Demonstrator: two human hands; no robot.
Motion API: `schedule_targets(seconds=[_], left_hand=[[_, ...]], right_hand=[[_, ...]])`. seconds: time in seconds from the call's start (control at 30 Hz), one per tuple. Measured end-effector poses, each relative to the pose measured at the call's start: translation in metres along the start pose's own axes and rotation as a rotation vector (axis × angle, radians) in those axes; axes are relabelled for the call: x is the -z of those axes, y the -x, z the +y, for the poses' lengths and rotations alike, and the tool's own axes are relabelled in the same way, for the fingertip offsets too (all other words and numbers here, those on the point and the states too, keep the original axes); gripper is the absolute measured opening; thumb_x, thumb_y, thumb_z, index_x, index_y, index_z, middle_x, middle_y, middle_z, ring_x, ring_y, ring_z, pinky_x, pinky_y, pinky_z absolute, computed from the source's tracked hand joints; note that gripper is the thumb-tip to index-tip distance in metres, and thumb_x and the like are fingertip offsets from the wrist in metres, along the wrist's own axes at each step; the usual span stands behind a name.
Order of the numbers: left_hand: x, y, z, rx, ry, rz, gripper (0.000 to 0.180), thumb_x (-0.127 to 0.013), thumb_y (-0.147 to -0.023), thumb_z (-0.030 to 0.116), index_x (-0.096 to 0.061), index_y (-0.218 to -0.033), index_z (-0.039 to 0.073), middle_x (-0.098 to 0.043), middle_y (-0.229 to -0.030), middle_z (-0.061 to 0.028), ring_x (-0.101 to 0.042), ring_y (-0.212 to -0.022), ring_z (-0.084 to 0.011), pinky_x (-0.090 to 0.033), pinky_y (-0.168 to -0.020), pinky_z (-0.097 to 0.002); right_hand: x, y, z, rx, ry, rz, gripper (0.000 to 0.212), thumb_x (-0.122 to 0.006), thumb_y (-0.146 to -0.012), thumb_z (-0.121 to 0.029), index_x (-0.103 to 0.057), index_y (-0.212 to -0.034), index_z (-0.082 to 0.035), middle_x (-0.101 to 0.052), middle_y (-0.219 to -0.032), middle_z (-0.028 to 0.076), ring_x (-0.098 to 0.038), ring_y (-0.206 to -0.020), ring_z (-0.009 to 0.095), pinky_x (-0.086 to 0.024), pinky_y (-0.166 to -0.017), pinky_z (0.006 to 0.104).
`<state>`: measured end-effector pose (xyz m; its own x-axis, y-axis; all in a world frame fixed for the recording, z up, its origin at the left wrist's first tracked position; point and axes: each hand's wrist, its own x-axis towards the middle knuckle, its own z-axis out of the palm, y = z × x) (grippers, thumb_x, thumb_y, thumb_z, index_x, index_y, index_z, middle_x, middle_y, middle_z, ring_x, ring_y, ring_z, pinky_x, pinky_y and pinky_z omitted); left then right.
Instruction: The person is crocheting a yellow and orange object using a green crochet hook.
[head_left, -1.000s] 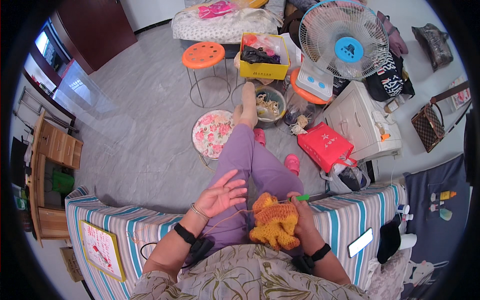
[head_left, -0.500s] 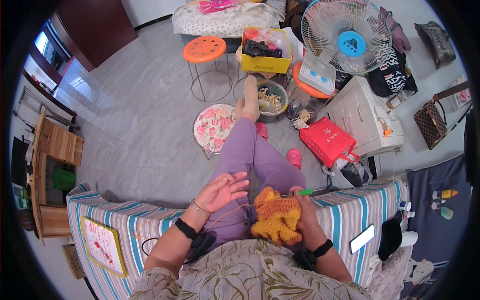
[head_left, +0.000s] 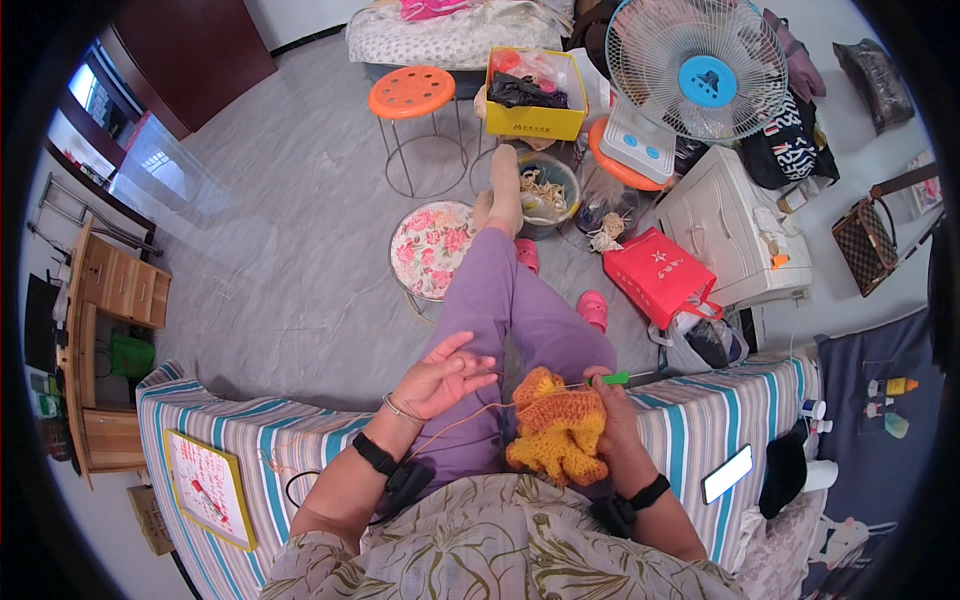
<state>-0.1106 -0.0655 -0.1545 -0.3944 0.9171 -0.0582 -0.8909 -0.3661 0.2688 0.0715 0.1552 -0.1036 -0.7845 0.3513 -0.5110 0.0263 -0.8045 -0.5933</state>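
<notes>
A piece of orange and yellow knitting (head_left: 556, 432) hangs bunched above my lap. My right hand (head_left: 617, 415) is closed round its right edge, with the thumb by the green end (head_left: 614, 379) of a thin knitting needle that runs along the top of the piece. My left hand (head_left: 446, 377) is held left of the knitting, apart from it, palm turned up and fingers spread. From the knitting an orange strand of yarn (head_left: 462, 419) passes below that hand toward the left wrist. Whether any yarn touches the left fingers is too fine to make out.
I sit on a striped couch (head_left: 300, 435), feet on a floral stool (head_left: 430, 250). A white phone (head_left: 727, 474) lies at right, a yellow-framed board (head_left: 210, 488) at left. Ahead are an orange stool (head_left: 411, 93), a bucket (head_left: 548, 195), a red bag (head_left: 660, 277) and a fan (head_left: 705, 80).
My left hand has turned a little, its index finger now raised away from the others. The knitting has shifted slightly in my right hand, which keeps its hold.
</notes>
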Motion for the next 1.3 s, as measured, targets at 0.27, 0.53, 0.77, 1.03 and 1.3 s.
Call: schedule_targets(seconds=[0.27,0.53,0.77,1.03,1.3], left_hand=[[-0.014,-0.005,0.0,0.016,-0.097,0.066,0.061,-0.054,-0.086,-0.005,-0.038,-0.139,0.018,-0.044,-0.139,-0.0058,-0.057,-0.096,-0.0145,-0.035,-0.105,-0.0471],[-0.012,-0.006,-0.002,0.01,-0.103,0.134,0.063,-0.053,-0.084,-0.01,-0.04,-0.139,0.018,-0.045,-0.139,-0.0056,-0.055,-0.087,-0.0112,-0.037,-0.104,-0.0466],[-0.018,-0.006,0.0,0.017,-0.133,0.152,0.062,-0.051,-0.083,-0.012,-0.041,-0.138,0.016,-0.04,-0.142,-0.0087,-0.053,-0.113,-0.0212,-0.044,-0.096,-0.0367],[-0.027,-0.008,-0.002,0.086,-0.338,0.218,0.05,-0.051,-0.084,-0.01,-0.049,-0.129,0.011,-0.036,-0.144,-0.0089,-0.046,-0.123,-0.0208,-0.047,-0.08,-0.0283],[-0.151,-0.007,-0.011,-0.096,-1.21,0.046,0.058,-0.071,-0.077,0.01,-0.044,-0.127,0.008,-0.034,-0.138,-0.0072,-0.043,-0.119,-0.0155,-0.045,-0.083,-0.0287]], right_hand=[[0.003,-0.002,0.002,0.002,0.004,0.016,0.011,-0.058,-0.092,-0.015,-0.058,-0.1,-0.008,-0.058,-0.079,0.002,-0.059,-0.072,0.012,-0.052,-0.066,0.0272],[0.006,-0.003,0.003,-0.006,-0.013,0.015,0.011,-0.057,-0.092,-0.015,-0.059,-0.1,-0.008,-0.058,-0.079,0.002,-0.058,-0.071,0.011,-0.051,-0.064,0.0262],[0.007,-0.004,0.004,-0.008,-0.003,0.027,0.011,-0.057,-0.092,-0.015,-0.059,-0.1,-0.008,-0.057,-0.078,0.001,-0.058,-0.071,0.011,-0.051,-0.065,0.0261],[-0.007,0.01,-0.013,0.116,0.164,-0.019,0.01,-0.057,-0.091,-0.007,-0.06,-0.1,-0.006,-0.057,-0.082,-0.001,-0.056,-0.078,0.009,-0.048,-0.07,0.0232],[-0.076,0.062,-0.061,0.882,0.954,-0.238,0.01,-0.061,-0.084,-0.001,-0.063,-0.094,-0.001,-0.064,-0.082,0.008,-0.059,-0.071,0.015,-0.046,-0.066,0.0262]])
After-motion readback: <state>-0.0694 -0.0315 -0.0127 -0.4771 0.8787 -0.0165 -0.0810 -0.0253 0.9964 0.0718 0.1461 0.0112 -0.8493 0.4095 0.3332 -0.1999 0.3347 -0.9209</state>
